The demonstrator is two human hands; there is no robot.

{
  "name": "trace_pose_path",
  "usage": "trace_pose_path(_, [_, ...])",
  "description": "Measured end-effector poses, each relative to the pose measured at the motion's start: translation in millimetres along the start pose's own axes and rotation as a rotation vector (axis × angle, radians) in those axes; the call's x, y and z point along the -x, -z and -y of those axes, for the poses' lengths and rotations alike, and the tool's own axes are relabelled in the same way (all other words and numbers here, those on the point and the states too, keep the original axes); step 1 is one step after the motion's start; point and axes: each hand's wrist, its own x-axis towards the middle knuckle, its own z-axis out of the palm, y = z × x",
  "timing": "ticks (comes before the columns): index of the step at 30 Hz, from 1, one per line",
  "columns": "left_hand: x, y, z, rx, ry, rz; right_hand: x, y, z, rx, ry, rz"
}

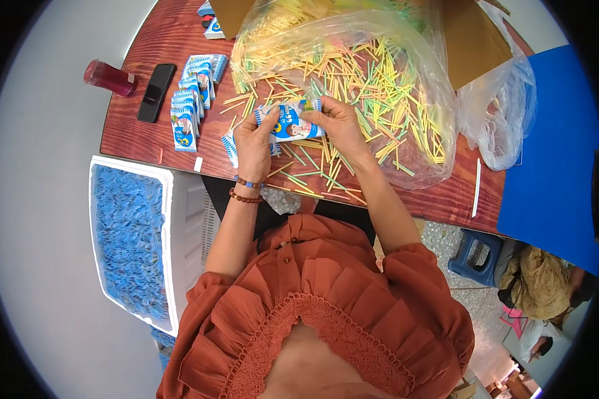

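Observation:
Between my two hands is a small blue-and-white printed packet (294, 122), stretched out flat above the table. My left hand (254, 147) pinches its left end, and my right hand (339, 131) grips the right end, with the thumb on top. Under my left hand lies another blue-and-white packet (230, 150), partly covered. Thin short sticks (353, 76) in yellow, green and orange spill out of a large clear plastic bag (446, 143) just beyond my hands. Some of them lie loose near the table's front edge.
To the left, overlapping packets (184, 120) lie in a row beside a black phone (156, 93) and a dark red bottle (110, 78). A white foam box (168, 246) full of blue packets stands left of the table (123, 136). Right are a crumpled clear bag (499, 133) and blue sheet (546, 153).

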Motion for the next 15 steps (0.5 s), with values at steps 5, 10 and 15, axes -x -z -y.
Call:
trace_pose_path(5, [1,-2,1,0.014,-0.022,-0.022,-2,14,-14,0.123,0.031,0.044])
trace_pose_path(10, [-2,1,6,0.012,-0.02,-0.092,2,3,-2,0.272,0.062,-0.003])
trace_pose_path(15, [-4,4,9,-0.005,0.013,-0.094,4,2,4,0.272,-0.045,-0.031])
